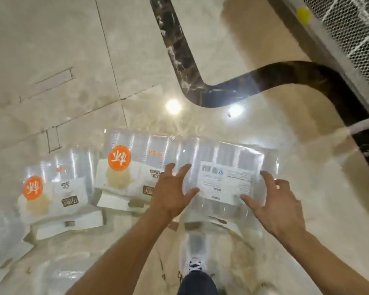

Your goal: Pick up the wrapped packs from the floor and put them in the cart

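Two clear wrapped packs lie side by side on the pale floor. The nearer, larger pack (149, 165) has an orange round logo and a white label at its right end. A second wrapped pack (51, 188) with the same orange logo lies to its left. My left hand (170, 188) hovers over the middle of the larger pack with fingers spread. My right hand (275, 201) is spread over the pack's right end, beside the white label. Neither hand holds anything. The mesh-sided cart (349, 35) stands at the top right.
A dark marble band (179, 50) curves across the shiny floor. A further clear wrap (0, 241) shows at the left edge. My shoe (195, 262) and trouser leg are at the bottom centre. Ceiling lights reflect off the floor beyond the packs.
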The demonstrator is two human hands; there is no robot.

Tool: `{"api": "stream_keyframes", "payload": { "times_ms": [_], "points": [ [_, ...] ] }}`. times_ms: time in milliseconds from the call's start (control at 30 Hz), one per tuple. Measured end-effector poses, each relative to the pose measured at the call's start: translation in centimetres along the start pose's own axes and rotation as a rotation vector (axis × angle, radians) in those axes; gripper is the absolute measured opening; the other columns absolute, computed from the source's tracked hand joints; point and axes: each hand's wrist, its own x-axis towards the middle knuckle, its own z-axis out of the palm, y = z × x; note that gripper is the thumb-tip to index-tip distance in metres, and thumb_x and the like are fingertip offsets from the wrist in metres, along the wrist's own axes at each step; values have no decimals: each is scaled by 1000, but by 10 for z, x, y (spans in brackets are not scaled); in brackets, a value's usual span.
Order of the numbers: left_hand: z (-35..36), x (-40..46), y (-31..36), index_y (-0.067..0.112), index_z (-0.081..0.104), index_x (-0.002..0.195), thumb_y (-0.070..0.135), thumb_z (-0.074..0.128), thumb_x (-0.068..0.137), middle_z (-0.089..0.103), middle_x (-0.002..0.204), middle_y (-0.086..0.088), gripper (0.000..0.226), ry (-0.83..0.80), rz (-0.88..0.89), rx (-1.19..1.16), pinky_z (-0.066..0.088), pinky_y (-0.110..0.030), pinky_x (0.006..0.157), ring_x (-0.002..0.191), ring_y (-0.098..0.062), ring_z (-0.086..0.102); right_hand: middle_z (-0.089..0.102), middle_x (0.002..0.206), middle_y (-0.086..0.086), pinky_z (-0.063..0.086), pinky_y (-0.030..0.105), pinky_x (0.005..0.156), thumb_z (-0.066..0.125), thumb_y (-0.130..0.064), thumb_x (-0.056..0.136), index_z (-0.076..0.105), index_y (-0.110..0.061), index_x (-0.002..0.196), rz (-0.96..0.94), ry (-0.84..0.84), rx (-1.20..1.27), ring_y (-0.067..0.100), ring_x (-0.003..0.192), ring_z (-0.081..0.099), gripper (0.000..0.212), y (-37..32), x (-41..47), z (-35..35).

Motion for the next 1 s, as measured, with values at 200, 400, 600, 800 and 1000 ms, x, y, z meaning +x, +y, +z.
{"api": "stream_keyframes", "payload": {
  "times_ms": [200, 400, 600, 800, 1000],
  "points": [
    [38, 51, -11, 57, 17, 155, 61, 77, 80, 22, 161, -12, 96, -52, 115, -256, 33, -35, 112, 146, -28, 36, 29, 151, 9, 52, 44, 93, 75, -68, 73, 24, -45, 153, 5, 106, 317, 38, 106, 63, 98, 10, 41, 51],
    [44, 44, 25, 62, 21, 149, 70, 87, 57, 20, 152, -6, 114, -35, 93, -361, 39, -35, 113, 138, -26, 42, 33, 149, 13, 45, 39, 96, 85, -67, 61, 17, -53, 152, 63, 125, 423, 32, 121, 56, 115, 11, 36, 46],
    [-2, 0, 87, 64, 22, 147, 73, 85, 56, 22, 152, -8, 111, 27, 163, -314, 43, -34, 109, 137, -28, 45, 33, 144, 13, 51, 44, 99, 80, -77, 55, 11, -58, 150, 137, 187, 455, 32, 119, 56, 119, 27, -10, -19],
    [-126, -89, 185, 69, 19, 145, 71, 85, 61, 15, 151, 2, 106, 77, 247, -375, 36, -25, 107, 144, -20, 33, 36, 138, 11, 44, 41, 102, 74, -83, 57, 13, -57, 152, 138, 329, 484, 28, 132, 41, 115, 13, -103, -184],
    [-316, -216, 305, 68, 22, 144, 73, 83, 59, 21, 138, 9, 105, 140, 399, -345, 46, -30, 105, 135, -22, 44, 39, 119, 7, 51, 42, 93, 56, -99, 56, 10, -60, 151, 191, 499, 455, 29, 114, 47, 112, -4, -248, -388]
  ]
}}
